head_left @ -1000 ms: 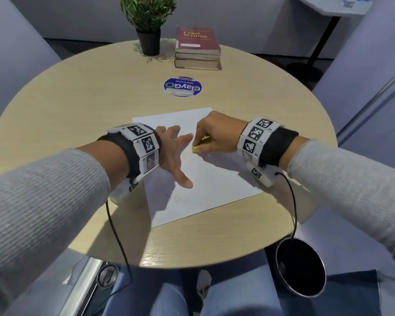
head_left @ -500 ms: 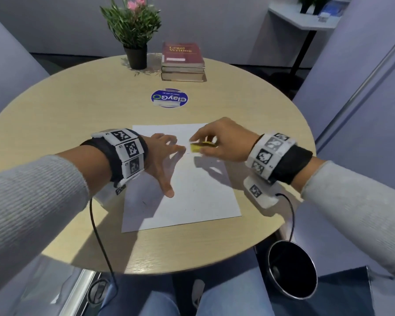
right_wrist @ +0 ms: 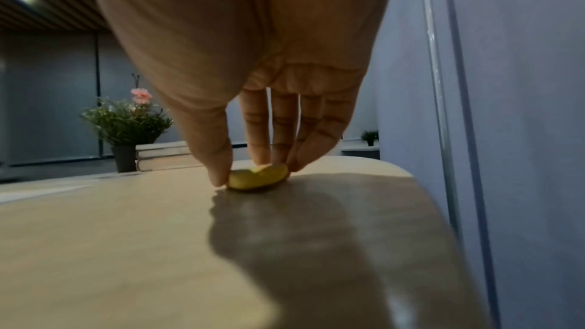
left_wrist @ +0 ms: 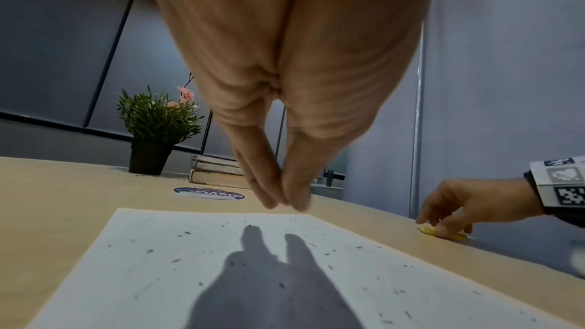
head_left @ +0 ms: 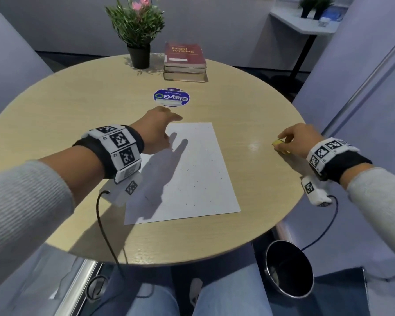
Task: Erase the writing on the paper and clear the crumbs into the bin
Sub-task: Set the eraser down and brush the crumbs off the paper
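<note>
Your right hand pinches the yellow eraser between thumb and fingertips at the right edge of the head view. The right wrist view shows the eraser lying on the round wooden table, thumb on its left side and fingers curled down onto its top and far side. It sits well apart from the sheet, close to the table's right rim.

Your left hand hovers in the middle of the head view, over the upper left corner of the white paper, holding nothing. From the left wrist view its fingers point down, straight and pressed together, tips just above the far edge of the paper, with their shadow falling on the sheet.

The paper lies at the centre of the table, and dark eraser crumbs are scattered thinly over it; in the left wrist view the crumbs show as small black flecks across the whole sheet. No writing can be made out on it.

The bin, a dark round one with a shiny rim, stands on the floor at the lower right of the head view, below the table's near right edge.

Beyond the paper, toward the top of the frame, a round blue sticker lies on the table. Farther back stand a potted plant with pink flowers and, to its right, a stack of books with a red one on top. Your grey sleeves and wrist bands with black-and-white markers fill the lower corners.
</note>
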A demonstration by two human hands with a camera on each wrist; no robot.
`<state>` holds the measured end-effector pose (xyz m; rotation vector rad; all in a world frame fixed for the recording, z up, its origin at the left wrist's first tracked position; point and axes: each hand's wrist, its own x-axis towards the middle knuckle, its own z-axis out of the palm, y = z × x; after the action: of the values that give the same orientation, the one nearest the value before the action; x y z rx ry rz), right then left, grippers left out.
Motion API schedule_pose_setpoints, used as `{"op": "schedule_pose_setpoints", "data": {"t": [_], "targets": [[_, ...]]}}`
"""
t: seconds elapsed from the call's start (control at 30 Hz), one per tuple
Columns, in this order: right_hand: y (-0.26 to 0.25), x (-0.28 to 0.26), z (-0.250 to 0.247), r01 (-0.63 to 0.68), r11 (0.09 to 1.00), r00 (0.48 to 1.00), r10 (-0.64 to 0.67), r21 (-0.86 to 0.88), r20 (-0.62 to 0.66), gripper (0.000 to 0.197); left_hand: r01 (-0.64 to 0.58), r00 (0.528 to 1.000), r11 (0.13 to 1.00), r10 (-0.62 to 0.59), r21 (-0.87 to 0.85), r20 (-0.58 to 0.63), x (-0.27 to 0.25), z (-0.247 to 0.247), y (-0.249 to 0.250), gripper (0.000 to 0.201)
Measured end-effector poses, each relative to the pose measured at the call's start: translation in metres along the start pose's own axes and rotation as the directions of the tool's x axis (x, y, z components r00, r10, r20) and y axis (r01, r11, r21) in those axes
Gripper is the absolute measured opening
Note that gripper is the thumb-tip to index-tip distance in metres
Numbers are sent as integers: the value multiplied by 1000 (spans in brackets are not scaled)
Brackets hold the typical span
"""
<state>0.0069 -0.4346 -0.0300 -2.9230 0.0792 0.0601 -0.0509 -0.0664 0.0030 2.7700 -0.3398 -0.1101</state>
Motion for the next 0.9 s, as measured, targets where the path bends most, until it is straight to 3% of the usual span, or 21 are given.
{"op": "schedule_pose_setpoints", "data": {"t": [0.13,0.27,0.37,0.47,0.53,0.67,0.83,0.9], "targets": [[-13,-16,-6,28,996,1000,-26,-81,15,62,0,999,999,1,35,-34,-9,7,-4,60],[-41,-48,-12,198,980,978,-200,-37,-61,61,20,965,967,-85,-253,-248,-30,3,-8,55],[-77,-95,-3,360,931,929,-353,58,-107,54,28,938,933,-148,-358,-313,-60,-3,-10,65],[-119,-154,20,469,864,883,-466,185,-63,59,43,936,955,-141,-292,-322,-108,-5,-18,65],[-146,-190,34,493,838,854,-518,234,58,65,35,955,985,-83,-170,-286,-148,1,-22,59],[-189,-233,64,542,823,782,-568,171,258,62,112,977,988,-90,103,-193,-211,37,-27,60],[-226,-248,100,676,728,698,-683,115,216,70,106,986,967,-72,230,-151,-235,77,-26,58],[-222,-240,101,669,736,692,-666,98,279,74,113,983,970,-77,214,-168,-236,82,-28,59]]}}
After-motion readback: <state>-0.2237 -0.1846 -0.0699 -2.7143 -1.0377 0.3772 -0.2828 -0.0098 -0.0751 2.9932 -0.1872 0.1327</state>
